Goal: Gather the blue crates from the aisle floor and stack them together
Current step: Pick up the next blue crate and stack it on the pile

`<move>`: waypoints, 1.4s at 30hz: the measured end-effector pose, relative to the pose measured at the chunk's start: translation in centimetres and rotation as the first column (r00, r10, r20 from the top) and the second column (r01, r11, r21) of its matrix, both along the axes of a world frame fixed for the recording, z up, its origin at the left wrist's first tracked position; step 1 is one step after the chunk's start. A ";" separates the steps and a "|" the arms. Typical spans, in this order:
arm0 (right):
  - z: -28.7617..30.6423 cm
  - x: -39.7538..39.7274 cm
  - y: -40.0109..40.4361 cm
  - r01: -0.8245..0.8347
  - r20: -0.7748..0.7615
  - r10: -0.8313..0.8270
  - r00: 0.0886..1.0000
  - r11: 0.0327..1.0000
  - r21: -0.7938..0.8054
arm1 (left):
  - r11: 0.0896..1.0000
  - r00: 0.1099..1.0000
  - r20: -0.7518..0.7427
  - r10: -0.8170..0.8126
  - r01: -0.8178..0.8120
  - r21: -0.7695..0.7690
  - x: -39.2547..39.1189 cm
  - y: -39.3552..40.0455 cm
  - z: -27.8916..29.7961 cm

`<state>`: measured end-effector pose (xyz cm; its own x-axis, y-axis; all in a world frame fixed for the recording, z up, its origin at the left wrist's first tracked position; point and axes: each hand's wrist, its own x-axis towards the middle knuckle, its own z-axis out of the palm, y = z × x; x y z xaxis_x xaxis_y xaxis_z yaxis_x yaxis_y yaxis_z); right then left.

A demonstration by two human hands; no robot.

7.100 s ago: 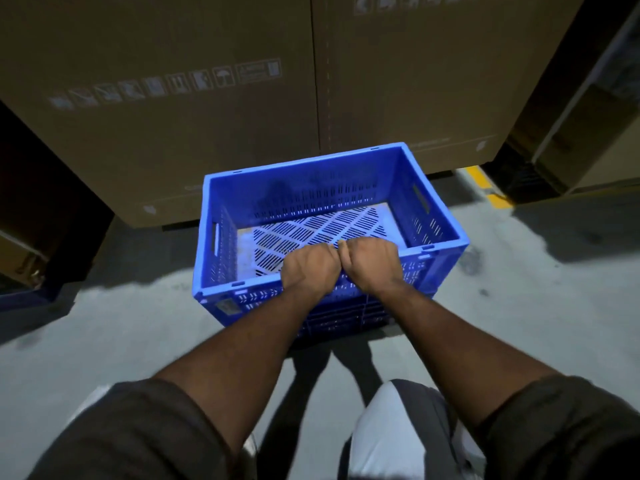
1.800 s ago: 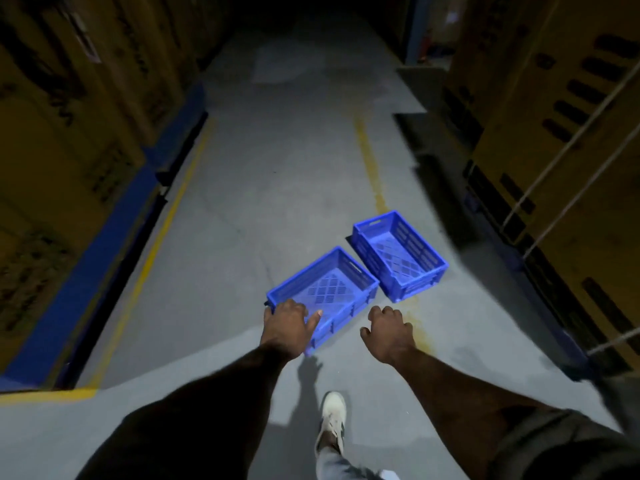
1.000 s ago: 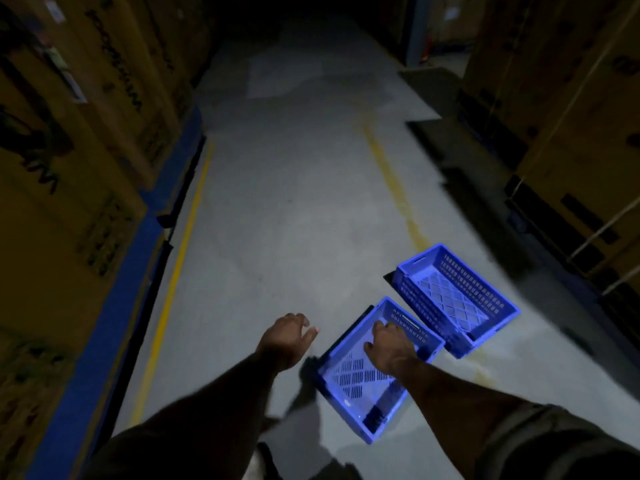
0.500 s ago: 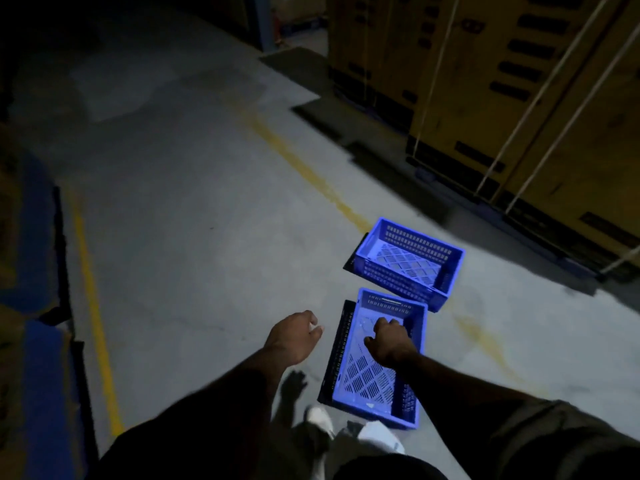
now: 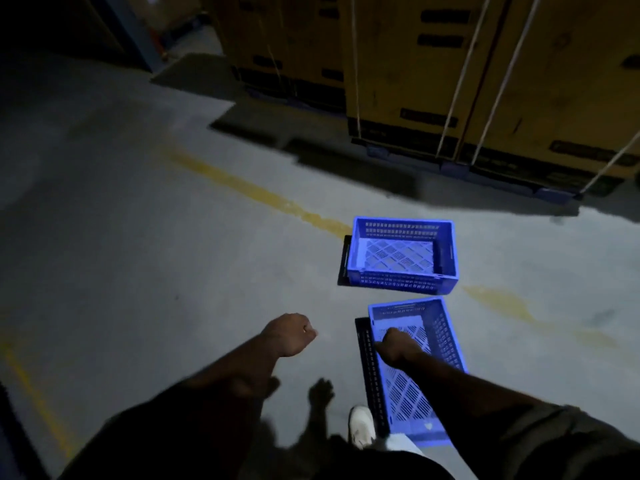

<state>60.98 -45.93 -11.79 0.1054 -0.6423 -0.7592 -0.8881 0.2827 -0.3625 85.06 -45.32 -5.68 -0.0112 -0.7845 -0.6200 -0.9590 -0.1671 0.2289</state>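
Two blue slatted crates are in the dim aisle. The near crate is lengthwise in front of me, and my right hand is closed over its left rim. The far crate rests flat on the concrete floor just beyond it, a small gap between them. My left hand hangs as a loose fist to the left of the near crate, holding nothing. Whether the near crate is lifted off the floor is unclear.
Tall strapped cardboard boxes on pallets line the right side behind the far crate. A worn yellow line crosses the grey floor. My white shoe is beside the near crate's left edge.
The view has swung right and closer. The near crate in my right hand has turned lengthwise towards me. My left hand has curled from open fingers into a fist.
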 end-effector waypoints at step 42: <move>-36.7 -1.7 3.0 0.943 -0.236 -0.925 -0.299 -0.248 -0.223 | 0.494 0.500 -0.046 -0.865 0.863 0.101 -21.8 -24.4 -45.2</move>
